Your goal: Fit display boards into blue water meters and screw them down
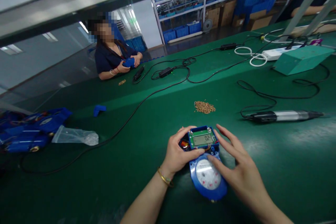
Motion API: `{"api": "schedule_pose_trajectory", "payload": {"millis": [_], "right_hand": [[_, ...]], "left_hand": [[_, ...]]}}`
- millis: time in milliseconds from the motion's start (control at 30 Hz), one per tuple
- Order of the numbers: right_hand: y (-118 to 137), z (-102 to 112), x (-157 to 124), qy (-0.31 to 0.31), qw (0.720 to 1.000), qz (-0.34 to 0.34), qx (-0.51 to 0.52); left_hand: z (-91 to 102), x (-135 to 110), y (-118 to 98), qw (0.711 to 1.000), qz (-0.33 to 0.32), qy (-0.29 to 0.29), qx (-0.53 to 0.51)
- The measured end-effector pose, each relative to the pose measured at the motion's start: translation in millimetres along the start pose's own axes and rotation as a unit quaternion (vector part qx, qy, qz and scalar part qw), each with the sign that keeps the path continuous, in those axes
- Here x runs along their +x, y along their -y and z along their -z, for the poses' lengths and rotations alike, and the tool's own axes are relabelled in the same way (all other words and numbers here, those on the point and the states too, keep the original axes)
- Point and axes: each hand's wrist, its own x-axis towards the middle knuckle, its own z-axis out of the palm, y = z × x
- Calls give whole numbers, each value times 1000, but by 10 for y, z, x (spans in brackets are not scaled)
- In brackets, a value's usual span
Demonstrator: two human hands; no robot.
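A blue water meter (207, 178) with a round white dial lies on the green bench in front of me. Its upper part holds a green circuit board with a small display (202, 139) showing digits. My left hand (181, 152) grips the meter's left side, thumb resting on the board's lower edge. My right hand (236, 168) touches the meter's right side, fingers spread along the housing and thumb on the dial rim. A gold bracelet sits on my left wrist.
A pile of small brass screws (204, 107) lies just beyond the meter. An electric screwdriver (283, 115) with a black cable rests to the right. Several blue meters (31, 129) and a plastic bag (76, 135) lie at left. A co-worker (112, 59) sits across.
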Motion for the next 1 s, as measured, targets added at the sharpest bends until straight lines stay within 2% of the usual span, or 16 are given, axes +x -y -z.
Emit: {"api": "schedule_pose_trajectory", "payload": {"millis": [167,267,433,500,567,800,1000], "right_hand": [[-61,65,14,100,991,-16,89],[-137,113,70,155,971,-68,170],[-170,65,339,233,894,-231,306],[-138,6,433,247,865,-269,343],[-108,-56,478,246,849,-286,370],[-192,-158,482,231,878,-254,333],[-286,-105,683,268,920,-154,243]], "left_hand": [[-9,-19,-1,996,32,3,-80],[-7,-23,5,996,30,0,-78],[-13,-19,20,996,25,2,-89],[-14,-20,33,996,16,4,-86],[-12,-22,44,997,9,7,-78],[-6,-13,31,998,9,13,-61],[-2,9,47,998,30,6,-62]]}}
